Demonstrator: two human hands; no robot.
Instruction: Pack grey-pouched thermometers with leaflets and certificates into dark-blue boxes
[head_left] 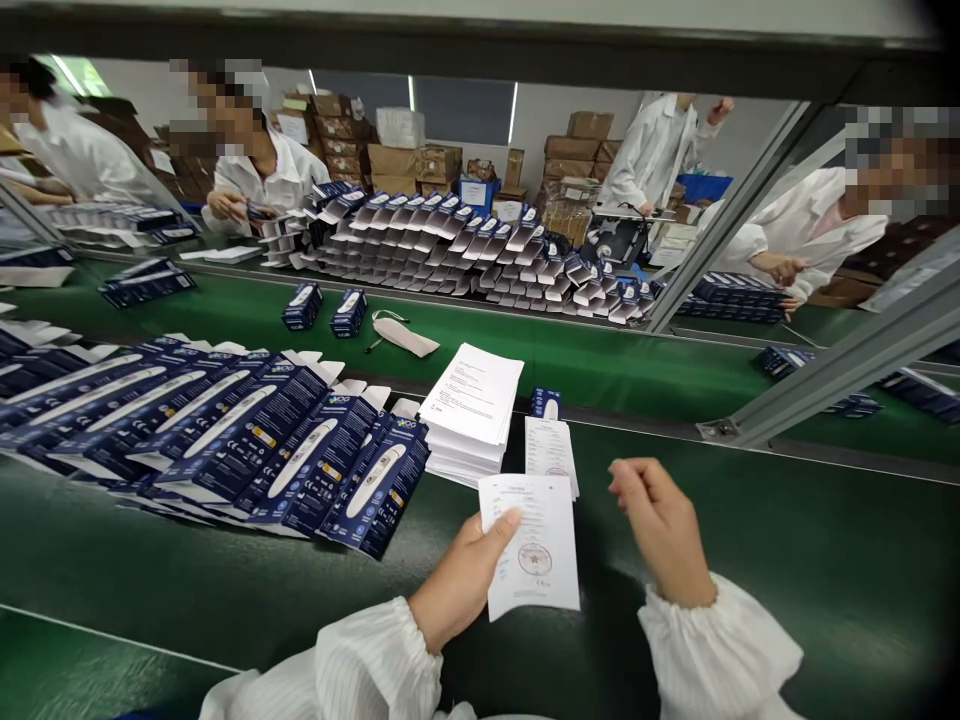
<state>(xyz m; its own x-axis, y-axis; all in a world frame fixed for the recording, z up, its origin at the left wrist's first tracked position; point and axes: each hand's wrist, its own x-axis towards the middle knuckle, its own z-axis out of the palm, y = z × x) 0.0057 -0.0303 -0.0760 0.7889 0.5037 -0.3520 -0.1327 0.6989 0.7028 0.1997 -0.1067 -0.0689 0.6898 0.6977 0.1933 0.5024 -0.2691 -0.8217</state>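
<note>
My left hand [466, 572] grips a white printed slip [534, 565] with a red round stamp, thumb on top and fingers behind it. My right hand [664, 530] is raised to the right of the slip, its fingers curled together and nothing seen in them. Just beyond the held slip lie more stamped slips [549, 445], with a small blue box [546, 402] behind them. A thick stack of white printed leaflets [471, 400] stands to their left. Further left, rows of blue cartons [375, 485] with open flaps lean on the green table [787, 580].
A green conveyor belt [480, 335] runs beyond the table, carrying blue boxes [349, 312] and a pale drawstring pouch [405, 335]. Open cartons [450, 245] are piled behind it. A metal post [832, 340] rises at right. Several co-workers in white coats work across the belt.
</note>
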